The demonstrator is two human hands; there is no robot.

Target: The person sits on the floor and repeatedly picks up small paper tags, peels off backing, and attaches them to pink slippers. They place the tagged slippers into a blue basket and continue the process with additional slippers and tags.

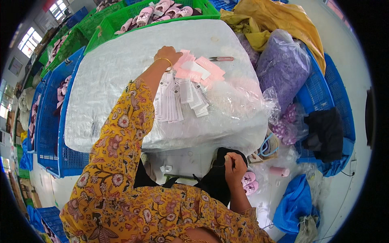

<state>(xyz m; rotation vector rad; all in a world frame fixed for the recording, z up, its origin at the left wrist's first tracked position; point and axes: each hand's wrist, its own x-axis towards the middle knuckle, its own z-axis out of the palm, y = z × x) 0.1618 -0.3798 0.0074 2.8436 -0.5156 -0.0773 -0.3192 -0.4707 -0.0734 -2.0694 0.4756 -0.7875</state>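
My left hand (pixel 167 54) reaches far over the wrapped white tabletop (pixel 109 89), its fingers curled down beside a loose pile of pink cards (pixel 211 68). Whatever those fingers hold is hidden beneath the hand. Below the cards, white printed tags (pixel 168 103) lie fanned in overlapping strips. Thread snips (pixel 221 58) with pinkish handles rest to the right of the pile. Near my lap, my right hand (pixel 235 168) is closed, thumb against the fingers; anything pinched there is too small to make out.
Clear plastic bags (pixel 237 97) cover the table's right side. Beyond the far edge stands a green crate (pixel 101 34) of pink slippers. Blue crates (pixel 69 133) flank the left. A bag of purple material (pixel 283 60) bulges at right. Pink slippers (pixel 250 182) sit below my right hand.
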